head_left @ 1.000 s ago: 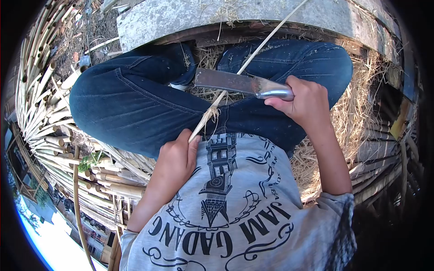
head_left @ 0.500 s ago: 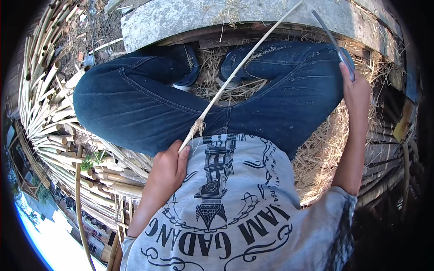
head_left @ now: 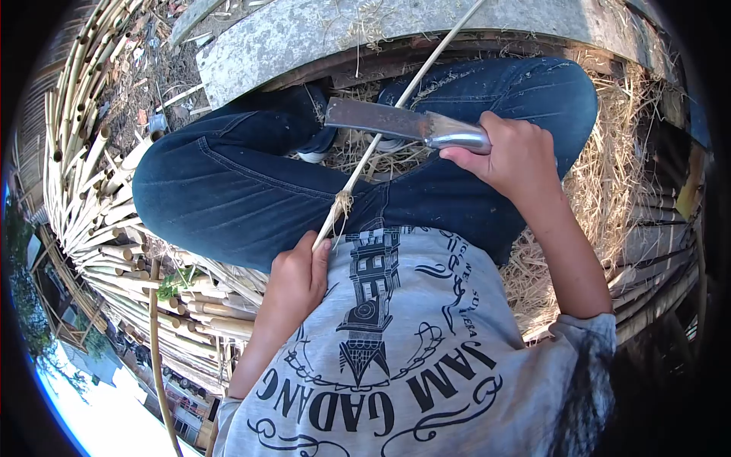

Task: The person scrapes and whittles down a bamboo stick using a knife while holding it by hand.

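Note:
My left hand (head_left: 298, 270) is closed round the lower end of a thin pale strip (head_left: 362, 161), close to my shirt. The strip slants up and right between my legs and over the grey board. Curled shavings (head_left: 343, 202) cling to it just above my left hand. In my right hand (head_left: 514, 154) is the metal handle of a knife (head_left: 381, 119) with a broad, dark, rust-stained blade. The blade points left and lies across the strip over the gap between my legs. Whether it touches the strip I cannot tell.
A grey board (head_left: 282, 46) spans the ground beyond my crossed legs. Many cut bamboo poles (head_left: 205, 308) are stacked at the left. Straw-like shavings (head_left: 609, 175) cover the ground at the right, beside my knee. A blue-grey cup-like object (head_left: 158, 123) is near my left knee.
Half a second ago the knife was far right, by my knee, pointing up; it is now back across the strip. My left hand still holds the strip, with little movement.

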`<state>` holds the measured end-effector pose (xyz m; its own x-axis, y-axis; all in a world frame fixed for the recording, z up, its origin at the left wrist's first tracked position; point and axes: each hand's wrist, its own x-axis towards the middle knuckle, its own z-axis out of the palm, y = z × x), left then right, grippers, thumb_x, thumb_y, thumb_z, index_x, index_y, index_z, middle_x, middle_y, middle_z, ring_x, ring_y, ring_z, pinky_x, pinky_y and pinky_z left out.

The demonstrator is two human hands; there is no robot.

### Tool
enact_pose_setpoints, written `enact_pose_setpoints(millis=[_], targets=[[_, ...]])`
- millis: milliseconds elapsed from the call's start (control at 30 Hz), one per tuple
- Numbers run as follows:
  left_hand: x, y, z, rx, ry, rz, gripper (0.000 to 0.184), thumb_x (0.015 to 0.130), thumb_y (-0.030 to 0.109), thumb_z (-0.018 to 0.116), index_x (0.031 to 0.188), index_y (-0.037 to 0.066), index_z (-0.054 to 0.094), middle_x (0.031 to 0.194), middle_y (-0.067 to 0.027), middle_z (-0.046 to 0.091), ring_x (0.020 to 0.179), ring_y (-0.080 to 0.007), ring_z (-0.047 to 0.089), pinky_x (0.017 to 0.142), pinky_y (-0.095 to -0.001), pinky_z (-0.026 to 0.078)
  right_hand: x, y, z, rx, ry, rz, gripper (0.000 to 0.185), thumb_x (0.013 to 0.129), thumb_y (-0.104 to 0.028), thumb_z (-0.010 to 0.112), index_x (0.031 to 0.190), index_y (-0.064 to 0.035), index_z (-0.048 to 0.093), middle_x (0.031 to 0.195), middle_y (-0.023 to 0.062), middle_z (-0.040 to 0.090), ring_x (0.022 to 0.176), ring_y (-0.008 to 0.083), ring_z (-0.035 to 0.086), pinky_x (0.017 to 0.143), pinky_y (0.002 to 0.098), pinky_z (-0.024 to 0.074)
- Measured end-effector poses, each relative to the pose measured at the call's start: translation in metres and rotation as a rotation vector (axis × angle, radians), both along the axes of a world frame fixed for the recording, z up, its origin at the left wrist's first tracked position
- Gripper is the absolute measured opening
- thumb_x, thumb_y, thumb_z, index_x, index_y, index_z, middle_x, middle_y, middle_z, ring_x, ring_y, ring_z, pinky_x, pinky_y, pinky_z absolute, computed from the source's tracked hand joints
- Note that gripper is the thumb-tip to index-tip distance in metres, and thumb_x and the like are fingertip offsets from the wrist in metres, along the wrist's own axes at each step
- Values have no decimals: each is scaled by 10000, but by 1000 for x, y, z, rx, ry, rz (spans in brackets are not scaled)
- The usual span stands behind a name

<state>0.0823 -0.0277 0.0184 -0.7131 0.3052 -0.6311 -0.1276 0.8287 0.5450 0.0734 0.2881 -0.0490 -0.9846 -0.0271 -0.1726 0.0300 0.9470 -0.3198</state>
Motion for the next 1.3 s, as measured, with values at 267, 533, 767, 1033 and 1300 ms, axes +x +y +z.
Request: enact_pose_setpoints(millis=[267, 533, 767, 1033, 1300], targets=[[14, -26, 7, -37, -8, 38, 220, 1013, 169, 531, 902, -19, 557, 631, -275, 566, 645, -495, 590, 535, -514, 434, -37, 127, 21, 254, -188, -580, 725, 910, -659, 539, 917, 44, 716, 684, 248, 646, 724, 413, 678, 678, 468, 508], [0, -15, 1, 41, -119, 105, 215, 1014, 155, 520, 909, -27, 562, 653, -280, 563, 676, -506, 575, 556, -498, 436, -21, 7, 35, -93, -147, -202, 638, 830, -655, 660, 697, -32, 638, 572, 158, 608, 568, 365, 648, 543, 429, 505], [2, -21, 0, 0, -133, 109, 201, 1011, 148, 523, 923, -28, 564, 651, -282, 559, 675, -504, 574, 548, -484, 434, -32, -6, -7, -21, -12, 109, 766, 768, -803, 579, 650, -48, 627, 526, 144, 607, 497, 316, 655, 464, 402, 521], [15, -43, 2, -24, -83, 102, 188, 1002, 149, 538, 910, -13, 568, 635, -280, 571, 636, -498, 586, 531, -522, 435, -72, 131, 14, 313, -135, -422, 786, 908, -710, 479, 894, 37, 723, 744, 247, 683, 752, 407, 694, 670, 471, 524], [6, -35, -3, -11, -92, 59, 198, 992, 154, 546, 893, -14, 575, 651, -288, 581, 643, -502, 587, 551, -519, 447, -42, 15, 36, -35, -128, -175, 693, 832, -703, 612, 709, -22, 641, 565, 167, 602, 580, 358, 662, 552, 426, 510]])
